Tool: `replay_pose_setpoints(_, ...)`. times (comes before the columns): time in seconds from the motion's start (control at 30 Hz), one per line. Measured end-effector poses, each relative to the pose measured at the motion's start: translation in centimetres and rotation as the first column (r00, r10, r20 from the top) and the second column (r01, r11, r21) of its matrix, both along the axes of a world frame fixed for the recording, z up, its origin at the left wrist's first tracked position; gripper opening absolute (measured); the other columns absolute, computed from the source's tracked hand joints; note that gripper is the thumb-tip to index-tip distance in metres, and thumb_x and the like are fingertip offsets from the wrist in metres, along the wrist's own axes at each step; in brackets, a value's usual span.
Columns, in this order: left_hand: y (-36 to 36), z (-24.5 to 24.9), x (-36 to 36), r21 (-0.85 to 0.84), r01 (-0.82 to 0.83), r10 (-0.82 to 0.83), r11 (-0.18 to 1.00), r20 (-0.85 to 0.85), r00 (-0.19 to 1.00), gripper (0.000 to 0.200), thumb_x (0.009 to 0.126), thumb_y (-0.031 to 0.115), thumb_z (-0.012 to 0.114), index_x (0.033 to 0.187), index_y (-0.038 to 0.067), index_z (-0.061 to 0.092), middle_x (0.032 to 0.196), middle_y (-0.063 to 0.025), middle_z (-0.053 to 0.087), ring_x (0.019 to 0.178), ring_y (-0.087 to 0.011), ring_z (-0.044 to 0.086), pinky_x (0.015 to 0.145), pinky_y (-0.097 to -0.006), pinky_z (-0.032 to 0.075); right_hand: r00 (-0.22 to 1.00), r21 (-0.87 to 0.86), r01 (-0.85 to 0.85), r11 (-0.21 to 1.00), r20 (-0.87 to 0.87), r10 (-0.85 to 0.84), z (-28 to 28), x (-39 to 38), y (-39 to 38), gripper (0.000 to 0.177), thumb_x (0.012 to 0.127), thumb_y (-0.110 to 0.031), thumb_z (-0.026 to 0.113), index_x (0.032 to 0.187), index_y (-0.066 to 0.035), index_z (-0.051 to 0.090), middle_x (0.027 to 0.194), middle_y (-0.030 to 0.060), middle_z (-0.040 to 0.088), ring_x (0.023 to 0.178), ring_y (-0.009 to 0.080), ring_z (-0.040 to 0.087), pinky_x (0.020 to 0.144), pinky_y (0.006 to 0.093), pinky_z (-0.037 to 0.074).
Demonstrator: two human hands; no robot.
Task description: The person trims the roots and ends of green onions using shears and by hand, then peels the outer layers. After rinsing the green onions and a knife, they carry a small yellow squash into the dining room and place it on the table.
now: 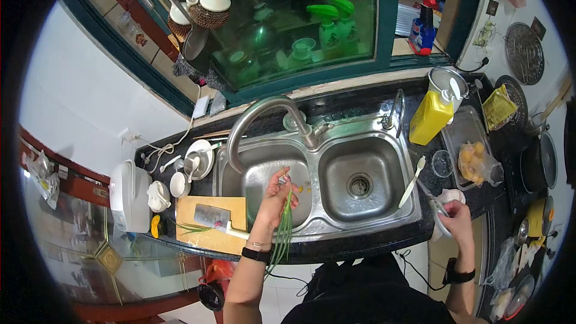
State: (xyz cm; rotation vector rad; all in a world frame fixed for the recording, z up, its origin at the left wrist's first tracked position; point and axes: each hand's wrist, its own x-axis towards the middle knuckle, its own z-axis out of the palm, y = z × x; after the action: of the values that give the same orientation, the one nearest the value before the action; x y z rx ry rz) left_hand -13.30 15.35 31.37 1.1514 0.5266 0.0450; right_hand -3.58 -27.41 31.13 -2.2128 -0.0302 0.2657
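Note:
My left hand (276, 201) is closed around a bunch of scallions (282, 237) at the front of the left sink basin (270, 159). Their white ends show near my fingertips, and the green leaves hang down past my wrist. Over the counter right of the sink, my right hand (458, 223) grips a pair of scissors (436, 205) by the handles, blades pointing away from me. A wooden cutting board (187, 240) lies left of my left hand. On it are a cleaver (209, 214) and another scallion (193, 227).
The faucet (270, 102) arches over the left basin; the right basin (342, 162) is beside it. A white-handled utensil (413, 183) rests on the sink's right rim. Behind stands a yellow bottle (431, 120), near a tray with bagged yellow items (472, 159). Bowls (199, 159) sit at left.

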Motion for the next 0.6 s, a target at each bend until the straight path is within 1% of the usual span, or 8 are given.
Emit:
replay_pose_setpoints(0.1, 0.2, 0.0, -0.4, 0.038, 0.065, -0.064, 0.997, -0.019, 0.998, 0.035, 0.089, 0.015, 0.044, 0.122, 0.014, 0.036, 0.077, -0.0045, 0.054, 0.050, -0.0099, 0.050, 0.046, -0.0199, 0.039, 0.950, 0.163, -0.296, 0.941, -0.049, 0.307, 0.2, 0.8, 5.7, 0.024, 0.061, -0.012, 0.070, 0.076, 0.001, 0.057, 0.066, 0.0056, 0.056, 0.063, 0.0126, 0.052, 0.059, 0.0254, 0.043)
replay_pose_setpoints(0.13, 0.3, 0.1, -0.5, 0.060, 0.104, -0.103, 0.993, -0.024, 0.994, 0.035, 0.089, 0.014, 0.044, 0.123, 0.014, 0.036, 0.077, -0.0051, 0.054, 0.050, -0.0094, 0.049, 0.045, -0.0194, 0.038, 0.904, 0.134, -0.412, 0.901, -0.063, 0.423, 2.0, 0.8, 8.8, 0.044, 0.058, -0.023, 0.076, 0.088, 0.002, 0.056, 0.079, 0.0114, 0.058, 0.073, 0.0190, 0.055, 0.065, 0.0299, 0.044)
replay_pose_setpoints(0.2, 0.2, 0.7, -0.9, 0.078, 0.135, -0.133, 0.988, -0.025, 0.991, 0.035, 0.089, 0.013, 0.044, 0.123, 0.013, 0.036, 0.077, -0.0057, 0.054, 0.049, -0.0086, 0.047, 0.044, -0.0192, 0.037, 0.775, 0.074, -0.632, 0.771, 0.073, 0.628, 1.3, 1.0, 13.5, 0.067, 0.055, -0.038, 0.077, 0.101, 0.003, 0.051, 0.097, 0.0178, 0.054, 0.089, 0.0268, 0.054, 0.076, 0.0341, 0.043)
replay_pose_setpoints(0.27, 0.3, 1.1, -1.3, 0.098, 0.162, -0.159, 0.982, -0.030, 0.987, 0.035, 0.089, 0.012, 0.044, 0.123, 0.013, 0.036, 0.077, -0.0064, 0.055, 0.047, -0.0078, 0.045, 0.043, -0.0190, 0.035, 0.609, 0.017, -0.793, 0.610, -0.032, 0.793, 1.0, 1.5, 17.3, 0.072, 0.056, -0.045, 0.075, 0.103, 0.002, 0.048, 0.103, 0.0183, 0.047, 0.098, 0.0306, 0.047, 0.082, 0.0354, 0.038)
replay_pose_setpoints(0.37, 1.0, 1.3, -1.8, 0.140, 0.195, -0.193, 0.971, -0.023, 0.981, 0.037, 0.089, 0.013, 0.044, 0.125, 0.012, 0.035, 0.076, -0.0063, 0.056, 0.044, -0.0063, 0.039, 0.040, -0.0184, 0.031, 0.499, -0.075, -0.863, 0.500, 0.037, 0.866, -1.6, 1.7, 20.3, 0.072, 0.059, -0.051, 0.070, 0.103, 0.002, 0.048, 0.101, 0.0199, 0.048, 0.096, 0.0344, 0.047, 0.083, 0.0373, 0.038)
replay_pose_setpoints(0.4, 1.3, 1.2, -2.1, 0.110, 0.218, -0.216, 0.970, -0.028, 0.976, 0.039, 0.089, 0.014, 0.044, 0.126, 0.012, 0.033, 0.075, -0.0064, 0.056, 0.043, -0.0057, 0.037, 0.039, -0.0181, 0.029, 0.466, -0.045, -0.884, 0.465, -0.008, 0.885, -1.3, 1.8, 21.0, 0.081, 0.056, -0.061, 0.066, 0.103, 0.002, 0.049, 0.104, 0.0199, 0.049, 0.098, 0.0346, 0.049, 0.085, 0.0394, 0.038)
replay_pose_setpoints(0.5, 1.7, 1.4, -2.7, 0.097, 0.216, -0.213, 0.972, -0.039, 0.976, 0.043, 0.089, 0.015, 0.044, 0.129, 0.011, 0.028, 0.074, -0.0067, 0.057, 0.041, -0.0047, 0.035, 0.038, -0.0176, 0.026, 0.445, 0.017, -0.893, 0.449, -0.100, 0.890, -1.3, 1.7, 22.3, 0.077, 0.056, -0.061, 0.066, 0.100, 0.001, 0.051, 0.103, 0.0201, 0.049, 0.097, 0.0344, 0.050, 0.083, 0.0389, 0.039)
replay_pose_setpoints(0.6, 1.5, 1.7, -3.2, 0.145, 0.177, -0.165, 0.973, -0.090, 0.982, 0.043, 0.089, 0.016, 0.044, 0.127, 0.007, 0.027, 0.074, -0.0074, 0.059, 0.041, -0.0040, 0.034, 0.037, -0.0171, 0.025, 0.427, 0.041, -0.902, 0.430, -0.070, 0.901, -1.9, 1.7, 23.1, 0.073, 0.056, -0.059, 0.068, 0.096, 0.001, 0.052, 0.099, 0.0186, 0.051, 0.093, 0.0329, 0.051, 0.080, 0.0378, 0.040)
